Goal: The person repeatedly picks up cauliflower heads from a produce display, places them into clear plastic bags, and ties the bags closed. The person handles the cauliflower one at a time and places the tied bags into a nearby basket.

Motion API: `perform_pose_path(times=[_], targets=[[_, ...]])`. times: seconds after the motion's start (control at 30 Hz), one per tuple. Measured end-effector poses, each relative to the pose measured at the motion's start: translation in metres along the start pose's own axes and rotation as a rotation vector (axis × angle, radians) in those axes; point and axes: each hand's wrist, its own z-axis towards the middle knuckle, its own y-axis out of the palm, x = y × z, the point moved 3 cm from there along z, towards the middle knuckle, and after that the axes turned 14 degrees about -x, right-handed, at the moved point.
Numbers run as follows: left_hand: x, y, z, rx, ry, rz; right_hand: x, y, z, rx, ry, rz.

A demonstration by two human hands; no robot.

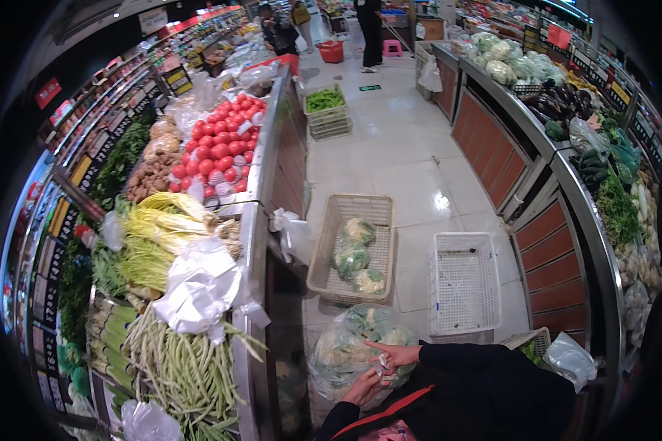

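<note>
In the head view, both hands meet over a large clear plastic bag (331, 353) of cauliflowers (395, 337) on the floor before me. My right hand (400, 355) reaches in from the right, its index finger stretched out to the left. A small whitish piece of plastic (383, 360) sits among its other fingers. Just below, my left hand (366, 386) has its fingertips pinched together against the same piece. Whether this piece is part of the bag cannot be told. Beyond the bag, a beige plastic crate (321, 275) holds three wrapped cauliflowers (351, 260).
A white plastic crate (464, 297) stands to the right. Farther up the aisle is a crate of green peppers (324, 100). Produce counters with metal edges (254, 242) flank both sides, bearing tomatoes (220, 151) and long beans (171, 358). Several people (368, 33) are at the far end.
</note>
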Motion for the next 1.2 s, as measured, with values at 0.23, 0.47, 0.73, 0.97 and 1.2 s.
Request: perform_pose_path(times=[0.23, 0.47, 0.73, 0.97, 1.2], targets=[[-0.06, -0.053, 0.046, -0.043, -0.057, -0.161, 0.083, -0.059, 0.008, -0.085, 0.05, -0.247], [-0.075, -0.104, 0.057, 0.33, -0.148, -0.008, 0.096, -0.054, 0.03, 0.315, 0.199, -0.652], [-0.124, -0.145, 0.066, 0.657, -0.223, 0.96, 0.169, -0.14, -0.038, 1.177, 0.294, 0.12], [-0.116, -0.143, 0.063, 0.412, 0.385, -0.256, 0.182, -0.107, 0.002, 0.748, 0.02, 0.448], [-0.072, -0.135, 0.091, 0.452, 0.377, -0.109, 0.142, -0.124, 0.03, 0.605, -0.016, -0.075]])
